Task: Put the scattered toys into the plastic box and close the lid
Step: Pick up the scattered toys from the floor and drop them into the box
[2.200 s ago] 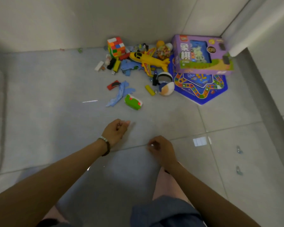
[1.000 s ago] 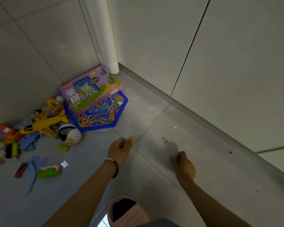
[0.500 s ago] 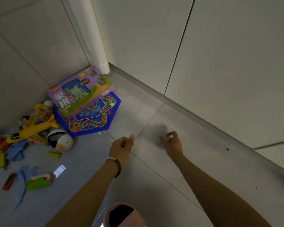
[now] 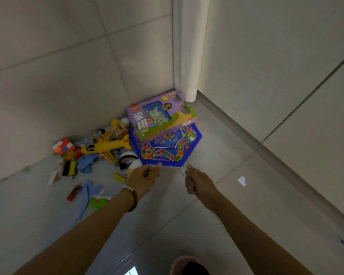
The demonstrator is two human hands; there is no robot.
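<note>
Fingers [image 4: 149,172] of the left hand [image 4: 144,179] are curled into a fist with the thumb tip pointing forward; whether anything sits inside the fist cannot be told. The right hand [image 4: 197,182] is folded the same way, knuckles turned inward, and what it may hold is hidden too. Both hands hover above the floor [image 4: 222,153], near each other but apart, just in front of the toys.

The toys lie scattered on the floor in the corner of the room. Closest to the hands is a blue game board [image 4: 167,153], flat on the tiles, with a purple game box [image 4: 159,118] resting tilted on its far part. Left of the board sit a black-and-white ball [image 4: 128,158] and a yellow plane [image 4: 105,146], and beyond the plane a multicoloured block cube [image 4: 65,148] stands against the wall. Nearer the left forearm lie a small yellow brick [image 4: 119,177], a green toy [image 4: 99,201], a blue glove-like piece [image 4: 87,190] and a red piece [image 4: 74,192].

A beaded bracelet [image 4: 132,197] circles the left wrist. A white pipe [image 4: 189,56] runs up the corner.
</note>
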